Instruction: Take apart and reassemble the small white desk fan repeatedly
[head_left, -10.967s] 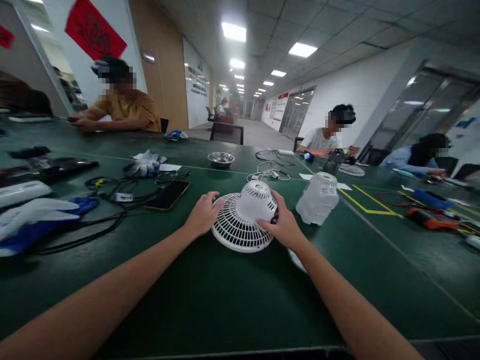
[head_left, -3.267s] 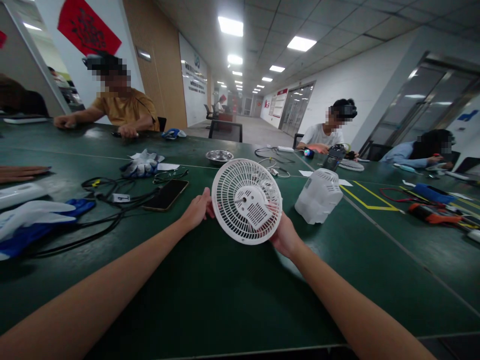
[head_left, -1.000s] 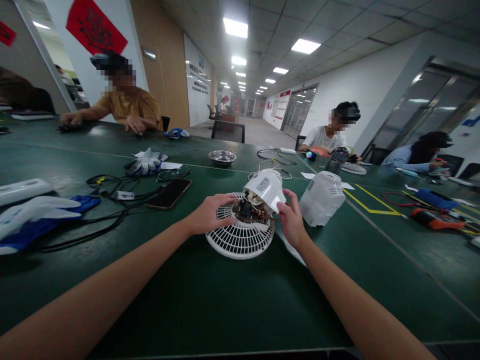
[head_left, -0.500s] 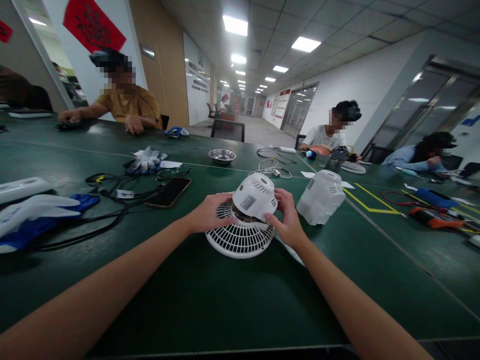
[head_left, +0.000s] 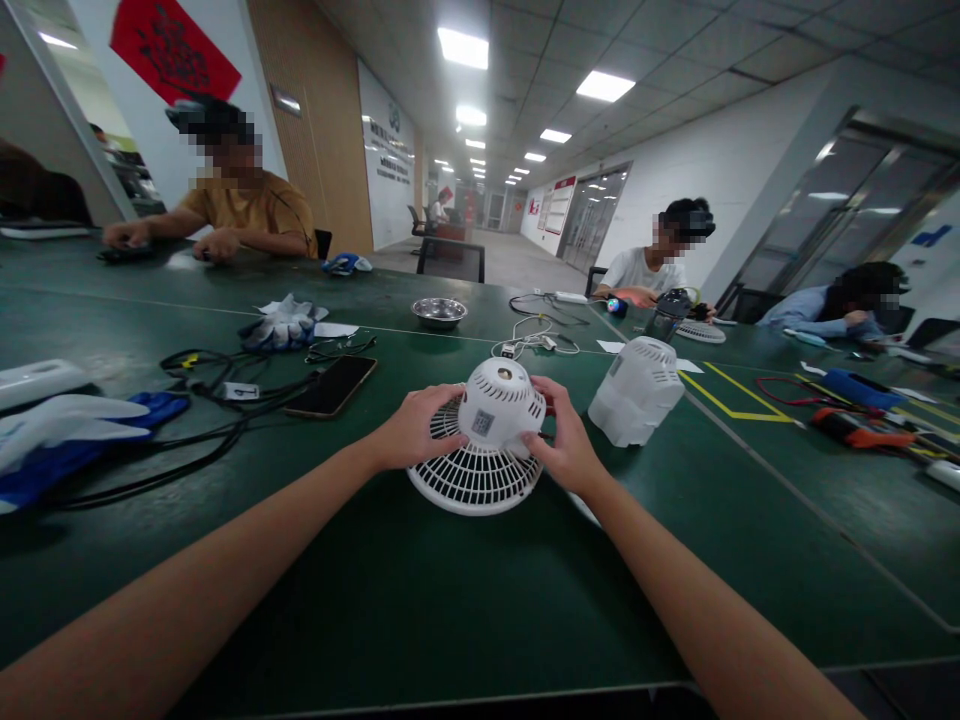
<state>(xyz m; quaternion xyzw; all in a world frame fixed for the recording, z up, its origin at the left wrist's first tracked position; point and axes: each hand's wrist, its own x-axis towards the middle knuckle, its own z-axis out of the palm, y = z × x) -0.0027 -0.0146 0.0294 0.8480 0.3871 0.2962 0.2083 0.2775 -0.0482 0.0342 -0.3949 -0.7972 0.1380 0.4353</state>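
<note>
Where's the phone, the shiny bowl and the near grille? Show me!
Phone (head_left: 331,386), head view: middle of its dark screen.
Bowl (head_left: 439,321), head view: its front outer wall.
Near grille (head_left: 475,484), head view: the slats on its near side.

Green table (head_left: 420,600) — fan grille (head_left: 475,486), white plastic block (head_left: 634,394), phone (head_left: 332,386), metal bowl (head_left: 439,314), gloves (head_left: 75,430) on top.

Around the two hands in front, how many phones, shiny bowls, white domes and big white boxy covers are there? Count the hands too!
Hands: 2 (left hand, right hand)
White dome: 1
Big white boxy cover: 1
Phone: 1
Shiny bowl: 1
Total: 6
</note>
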